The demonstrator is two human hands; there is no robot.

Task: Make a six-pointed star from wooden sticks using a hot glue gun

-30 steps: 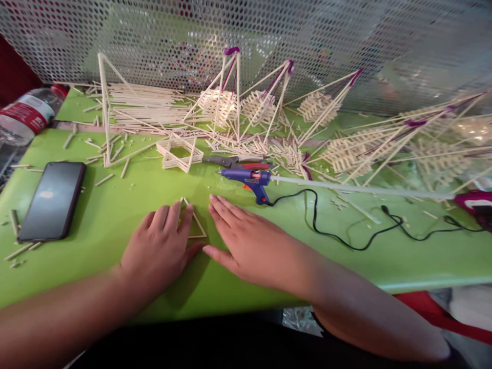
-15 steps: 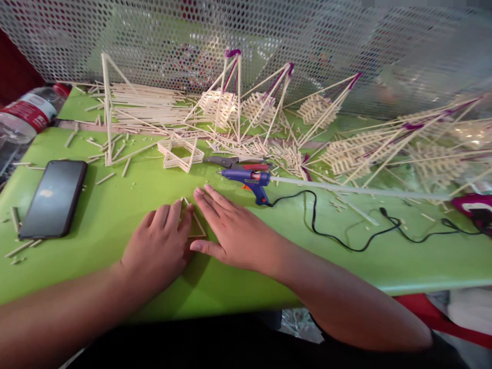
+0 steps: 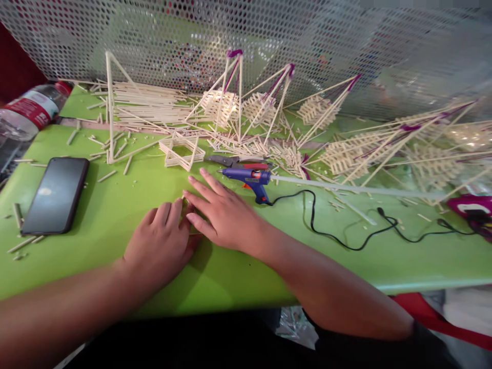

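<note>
Green counter ends lower centre; right hand released, fingers spread; left hand's grip, cannot tell; mesh spans top.

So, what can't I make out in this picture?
Head view:
Pale wooden sticks at the fingertips: mostly hidden under the bare left hand and bare right hand.
Clear plastic bottle with red label: cut off by the left edge.
Magenta-and-white device: cut off by the right edge.
Blue plastic glue gun: label print too small to read.

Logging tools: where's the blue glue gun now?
Head view: the blue glue gun lies mid-picture, right of the stick star, just nearer than the red-handled pliers.
</note>
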